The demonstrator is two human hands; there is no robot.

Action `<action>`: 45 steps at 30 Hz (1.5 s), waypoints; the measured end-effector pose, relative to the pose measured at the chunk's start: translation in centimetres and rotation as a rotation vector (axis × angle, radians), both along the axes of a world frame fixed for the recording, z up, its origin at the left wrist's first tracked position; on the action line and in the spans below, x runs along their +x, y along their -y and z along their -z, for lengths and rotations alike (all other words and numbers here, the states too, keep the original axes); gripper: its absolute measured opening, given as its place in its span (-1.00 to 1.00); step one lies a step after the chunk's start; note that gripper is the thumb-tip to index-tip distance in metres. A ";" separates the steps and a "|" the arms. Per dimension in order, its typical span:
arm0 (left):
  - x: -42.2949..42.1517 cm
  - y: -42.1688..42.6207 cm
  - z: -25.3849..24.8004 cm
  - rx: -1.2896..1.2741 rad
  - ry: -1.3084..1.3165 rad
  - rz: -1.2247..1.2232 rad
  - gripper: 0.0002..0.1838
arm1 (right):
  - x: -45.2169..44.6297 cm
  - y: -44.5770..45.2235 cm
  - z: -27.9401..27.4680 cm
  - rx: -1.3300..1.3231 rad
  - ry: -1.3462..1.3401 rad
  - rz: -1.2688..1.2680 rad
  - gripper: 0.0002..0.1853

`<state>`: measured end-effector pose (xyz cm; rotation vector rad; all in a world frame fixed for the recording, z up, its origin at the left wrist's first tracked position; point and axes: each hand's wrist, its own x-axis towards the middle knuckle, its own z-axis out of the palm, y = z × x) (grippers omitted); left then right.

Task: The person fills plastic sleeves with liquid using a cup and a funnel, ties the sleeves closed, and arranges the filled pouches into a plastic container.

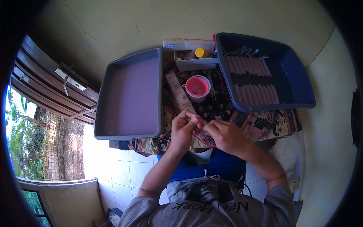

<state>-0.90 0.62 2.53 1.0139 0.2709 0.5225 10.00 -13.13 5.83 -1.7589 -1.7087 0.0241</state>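
Near the front edge of the cloth-covered table, my left hand (184, 128) and my right hand (227, 137) are close together. Fingers of both are closed in a pinch on a thin, clear plastic piece (200, 131), like a small bag or sleeve, mostly hidden by the fingers. Just beyond my left hand lies a long, flat plastic packet with red print (179, 92). A pink cup with a handle (197, 85) sits inside a white container (198, 100) behind my hands.
At left stands a grey tub (160, 94) of purple liquid. The dark blue tub (298, 79) at right holds rows of filled purple tubes (257, 94). A white box (196, 66) with a yellow-capped bottle (200, 53) and a long white pack (189, 45) are at the back.
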 end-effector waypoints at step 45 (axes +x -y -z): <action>1.3 0.3 2.2 -0.074 0.074 -0.214 -0.94 | 2.0 -2.1 2.6 0.003 0.060 -0.088 -0.81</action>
